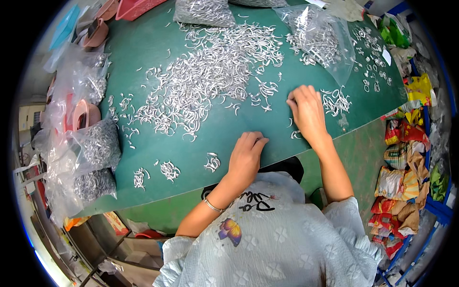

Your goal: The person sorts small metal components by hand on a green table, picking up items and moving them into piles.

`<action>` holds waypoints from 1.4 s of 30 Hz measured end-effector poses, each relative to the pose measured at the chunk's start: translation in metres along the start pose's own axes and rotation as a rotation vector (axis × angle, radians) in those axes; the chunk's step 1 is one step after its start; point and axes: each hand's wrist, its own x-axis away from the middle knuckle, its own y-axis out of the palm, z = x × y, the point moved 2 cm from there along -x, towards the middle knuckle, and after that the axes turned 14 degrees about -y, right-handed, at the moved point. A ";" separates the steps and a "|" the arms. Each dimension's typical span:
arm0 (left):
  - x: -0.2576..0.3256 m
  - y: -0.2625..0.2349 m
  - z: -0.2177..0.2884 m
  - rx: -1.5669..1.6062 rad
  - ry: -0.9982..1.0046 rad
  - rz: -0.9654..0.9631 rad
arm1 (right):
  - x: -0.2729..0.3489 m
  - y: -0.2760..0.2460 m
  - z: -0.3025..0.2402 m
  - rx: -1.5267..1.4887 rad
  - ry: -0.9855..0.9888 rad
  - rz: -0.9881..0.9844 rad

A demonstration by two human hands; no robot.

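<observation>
Well, clear bags (98,146) sit along the left edge of the green counter (143,48). Three little heaps (169,171) lie by the near edge. Next comes a big pile of curved silver bits (205,83), running from near left to far right, its bits pointing every way. It lies beyond the curled left hand (246,155); I cannot tell if that holds anything. Dark letters (247,207) mark the shirt (282,227). The right hand (307,109) curls too, its grip hidden; a loose heap (336,102) lies just right of it. Past the near right corner, bright packs (394,182) have print.
</observation>
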 end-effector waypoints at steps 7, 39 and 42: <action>0.003 0.002 0.001 0.132 -0.037 0.051 | 0.013 -0.002 -0.035 -0.525 -0.143 -0.199; 0.001 0.001 0.002 0.039 -0.067 0.060 | -0.003 -0.001 -0.015 -0.444 -0.001 0.008; -0.009 0.004 0.013 -0.087 0.008 0.087 | -0.027 0.011 -0.004 -0.133 0.019 0.115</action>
